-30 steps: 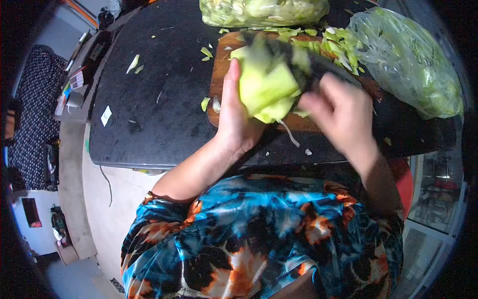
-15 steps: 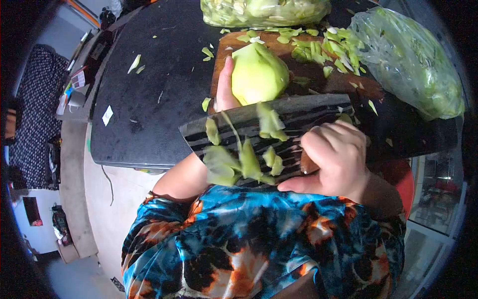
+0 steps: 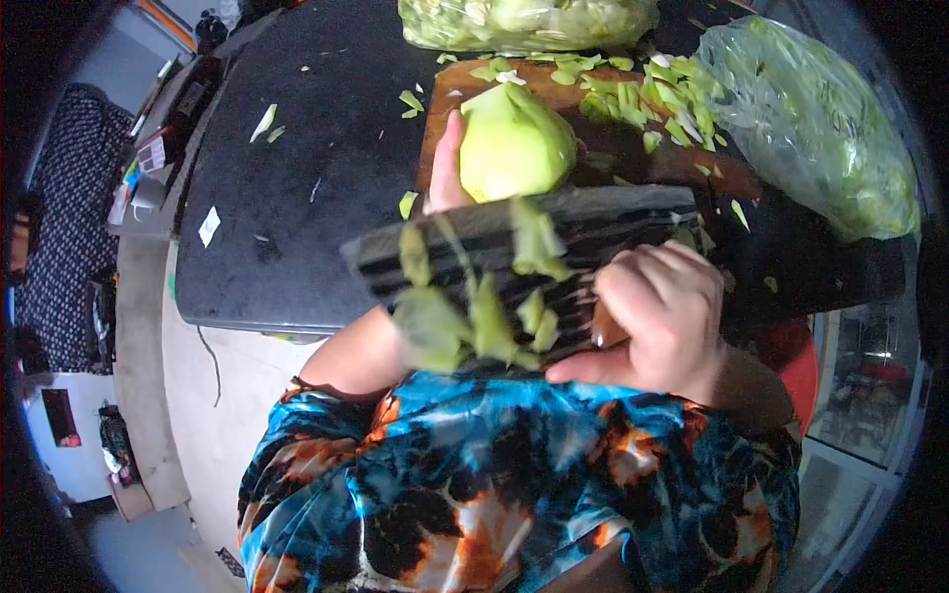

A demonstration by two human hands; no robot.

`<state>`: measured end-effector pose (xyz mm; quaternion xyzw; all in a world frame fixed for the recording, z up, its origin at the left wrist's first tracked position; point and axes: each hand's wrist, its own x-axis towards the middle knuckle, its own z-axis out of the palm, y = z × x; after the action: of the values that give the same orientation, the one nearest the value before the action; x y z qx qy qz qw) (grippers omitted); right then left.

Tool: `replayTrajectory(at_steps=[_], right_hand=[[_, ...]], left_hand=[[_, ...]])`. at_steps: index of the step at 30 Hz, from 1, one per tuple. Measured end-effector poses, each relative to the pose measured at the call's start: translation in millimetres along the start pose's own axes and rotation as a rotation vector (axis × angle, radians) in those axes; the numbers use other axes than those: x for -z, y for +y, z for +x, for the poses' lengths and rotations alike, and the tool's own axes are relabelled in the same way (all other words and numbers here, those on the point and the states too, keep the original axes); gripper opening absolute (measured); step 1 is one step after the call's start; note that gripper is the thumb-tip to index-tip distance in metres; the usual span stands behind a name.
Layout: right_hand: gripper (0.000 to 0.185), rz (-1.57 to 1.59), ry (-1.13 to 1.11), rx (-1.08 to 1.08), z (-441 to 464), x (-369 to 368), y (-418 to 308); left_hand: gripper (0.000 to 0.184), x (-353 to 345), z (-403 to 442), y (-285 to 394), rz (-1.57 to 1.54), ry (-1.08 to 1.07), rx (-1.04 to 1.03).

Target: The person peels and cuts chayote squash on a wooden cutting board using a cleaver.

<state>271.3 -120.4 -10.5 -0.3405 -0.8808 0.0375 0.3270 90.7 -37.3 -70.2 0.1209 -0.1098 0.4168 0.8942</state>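
Note:
My left hand (image 3: 448, 170) is wrapped round a peeled, pale-green fruit (image 3: 514, 143), its thumb up along the left side; the other fingers are mostly hidden under and behind the fruit. A broad dark cleaver (image 3: 593, 222) lies across in front of that hand, its handle closed in my right hand (image 3: 667, 311). Several thin green slices (image 3: 494, 321) cling to the blade, whose left end is blurred. Beneath the fruit is a wooden cutting board (image 3: 727, 178), with a heap of green slices (image 3: 677, 99) on its far right part.
A clear plastic bag of green pieces (image 3: 534, 28) sits beyond the board, and another filled plastic bag (image 3: 820, 138) rests to its right. Loose scraps (image 3: 264, 123) and a white paper bit (image 3: 210, 226) lie on the black table (image 3: 306, 198). My patterned shirt is close below the blade.
The cleaver and my right hand have shifted slightly left and down, and the blade's left end is more blurred. My left hand still holds the fruit in nearly the same place.

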Motion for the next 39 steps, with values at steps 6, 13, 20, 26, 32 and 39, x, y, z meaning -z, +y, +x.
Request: replayTrajectory(at_steps=[6, 13, 20, 26, 32, 39], right_hand=[[0.059, -0.037, 0.005, 0.000, 0.8, -6.1, -2.6], [0.048, -0.249, 0.113, -0.345, 12.3, -5.0, 38.7], [0.040, 0.194, 0.056, -0.449, 6.9, 28.2, 49.4], [0.062, 0.031, -0.075, -0.057, -0.3, 26.1, 10.3], [0.060, -0.018, -0.035, -0.077, -1.2, 19.4, 7.7], [0.044, -0.051, 0.056, -0.655, 19.0, 23.8, 91.8]], left_hand=[[0.067, 8.3, 0.2, 5.0, -0.048, 0.123, -0.028], [0.063, -42.1, 4.8, -28.2, 0.377, 0.622, -0.178], [0.063, -29.2, 0.5, -16.8, 0.444, 0.573, -0.121], [0.059, -21.2, -0.5, -8.5, 0.171, 0.228, -0.043], [0.058, -16.4, 1.4, -5.1, 0.173, 0.139, 0.032], [0.057, -39.1, 0.5, -33.1, 0.687, 0.536, -0.145]])
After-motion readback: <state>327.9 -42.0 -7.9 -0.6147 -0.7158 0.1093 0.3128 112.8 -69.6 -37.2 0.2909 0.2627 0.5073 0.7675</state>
